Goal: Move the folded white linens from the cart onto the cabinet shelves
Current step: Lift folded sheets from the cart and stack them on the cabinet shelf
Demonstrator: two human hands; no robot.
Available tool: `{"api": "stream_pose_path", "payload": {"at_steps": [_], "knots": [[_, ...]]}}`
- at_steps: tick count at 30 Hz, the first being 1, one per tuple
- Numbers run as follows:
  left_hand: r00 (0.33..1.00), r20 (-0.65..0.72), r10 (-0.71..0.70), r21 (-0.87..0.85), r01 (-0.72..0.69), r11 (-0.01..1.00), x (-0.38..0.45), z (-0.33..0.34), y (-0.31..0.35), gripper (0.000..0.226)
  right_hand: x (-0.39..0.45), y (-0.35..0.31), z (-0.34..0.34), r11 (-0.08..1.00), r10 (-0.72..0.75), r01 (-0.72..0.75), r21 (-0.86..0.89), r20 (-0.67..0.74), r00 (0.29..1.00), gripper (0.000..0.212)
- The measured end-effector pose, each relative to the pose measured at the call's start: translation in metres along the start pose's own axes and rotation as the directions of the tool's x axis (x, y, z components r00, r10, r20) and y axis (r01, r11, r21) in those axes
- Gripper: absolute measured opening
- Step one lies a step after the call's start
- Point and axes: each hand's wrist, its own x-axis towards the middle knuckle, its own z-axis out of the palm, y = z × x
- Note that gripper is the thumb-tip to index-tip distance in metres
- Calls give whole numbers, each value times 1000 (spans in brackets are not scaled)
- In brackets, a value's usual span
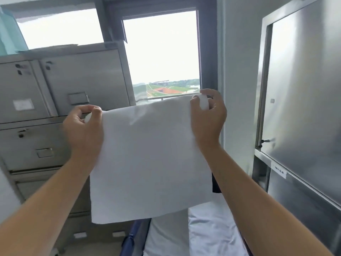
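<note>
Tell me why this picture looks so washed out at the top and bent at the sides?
Head view: the window is blown out to white, backlighting the white linen held up by the left hand and right hand. Wide-angle distortion tilts the filing cabinet and the steel cabinet door, which shows soft glare. The edges look smeared and slightly blurred.

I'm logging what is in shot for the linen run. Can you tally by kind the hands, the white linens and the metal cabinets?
Hands: 2, left hand and right hand
White linens: 3, held sheet, two folded piles
Metal cabinets: 2, grey drawer cabinet, steel cabinet
Total: 7
</note>
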Motion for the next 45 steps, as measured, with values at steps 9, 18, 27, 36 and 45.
{"api": "stream_pose_path", "payload": {"at_steps": [9,18,27,36,45], "knots": [[979,195,-62,-185,98,978,24,85,-44,18,31,36,-3,979,-107,78,-190,-147,983,14],[942,322,-97,-238,180,955,25,141,-86,8,35,69,-5,953,-108,48,-299,-189,976,12],[932,342,-121,-217,204,955,15,197,-110,6,65,123,-10,944,-105,37,-326,-192,976,13],[962,254,-98,-137,136,981,24,248,-139,15,110,194,8,970,-16,-16,-241,-132,991,13],[956,249,-154,-47,170,984,11,260,-184,7,101,257,20,976,109,-117,-184,-57,992,18]]}}
